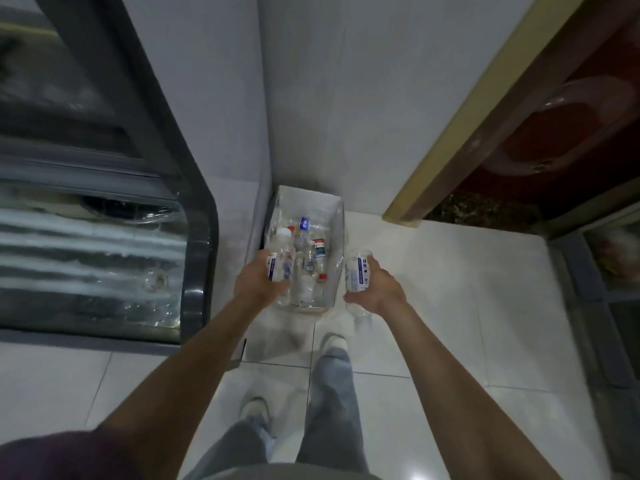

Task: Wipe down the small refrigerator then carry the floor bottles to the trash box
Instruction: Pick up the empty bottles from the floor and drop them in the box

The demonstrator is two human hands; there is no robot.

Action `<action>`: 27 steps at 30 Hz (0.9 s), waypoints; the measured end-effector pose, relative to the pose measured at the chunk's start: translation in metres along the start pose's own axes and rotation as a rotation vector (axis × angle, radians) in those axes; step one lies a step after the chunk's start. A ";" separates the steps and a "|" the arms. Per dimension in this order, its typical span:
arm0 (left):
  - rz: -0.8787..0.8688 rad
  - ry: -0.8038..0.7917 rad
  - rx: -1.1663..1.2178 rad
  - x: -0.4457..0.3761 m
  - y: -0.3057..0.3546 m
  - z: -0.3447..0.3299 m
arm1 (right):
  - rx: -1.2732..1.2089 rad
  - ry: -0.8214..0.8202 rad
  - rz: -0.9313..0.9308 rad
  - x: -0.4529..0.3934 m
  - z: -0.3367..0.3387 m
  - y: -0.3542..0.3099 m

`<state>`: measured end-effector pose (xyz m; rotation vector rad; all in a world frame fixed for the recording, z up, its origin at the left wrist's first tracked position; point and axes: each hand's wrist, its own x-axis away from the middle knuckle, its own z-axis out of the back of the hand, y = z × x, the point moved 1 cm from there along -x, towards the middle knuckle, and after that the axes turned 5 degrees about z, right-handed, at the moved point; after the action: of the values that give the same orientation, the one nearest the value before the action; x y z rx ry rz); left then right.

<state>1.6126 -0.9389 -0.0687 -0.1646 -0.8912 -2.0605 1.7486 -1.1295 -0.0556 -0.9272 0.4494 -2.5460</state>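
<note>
Now, from the head view, we stand on the white tiled floor (433,289) facing a corner, with both arms stretched out over the trash box (337,216), a clear-lined container set against the far wall. Our left hand (258,282) is wrapped around a clear plastic bottle with a blue-and-white label (278,270), and we hold it right over the near left part of the box, so that letting go should drop it inside. Our right hand (379,289) is clamped on a second labelled bottle (356,275), held just beside the box's right wall and not yet over the opening; we judge it needs to move a little left before release. The two hands are apart, one at each side of the box, each carrying its own bottle, which looks like a way to bring two at once.

Inside the box we see several more bottles (310,251), some with white caps and some with red, lying in a loose heap. The small refrigerator (104,237), with its glass door and dark frame, stands to the left, near the box but not touching our hands. On the right a wooden door frame (450,133) runs up from the floor. Motion blur hides whether any bottles remain on the floor.
</note>
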 end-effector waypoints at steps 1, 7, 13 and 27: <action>0.026 0.016 0.007 -0.010 0.007 -0.004 | -0.001 -0.014 0.007 -0.015 0.005 0.002; 0.175 0.075 0.085 -0.071 0.040 -0.030 | 0.011 -0.126 0.052 -0.108 0.025 0.007; 0.222 0.076 0.071 -0.130 0.054 -0.055 | 0.085 -0.195 0.069 -0.183 0.029 0.011; 0.324 -0.150 -0.006 -0.251 0.004 -0.121 | 0.001 -0.248 -0.040 -0.303 -0.053 0.023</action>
<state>1.7957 -0.8517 -0.2601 -0.4430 -0.8850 -1.7656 1.9328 -1.0008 -0.2670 -1.2435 0.3585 -2.4221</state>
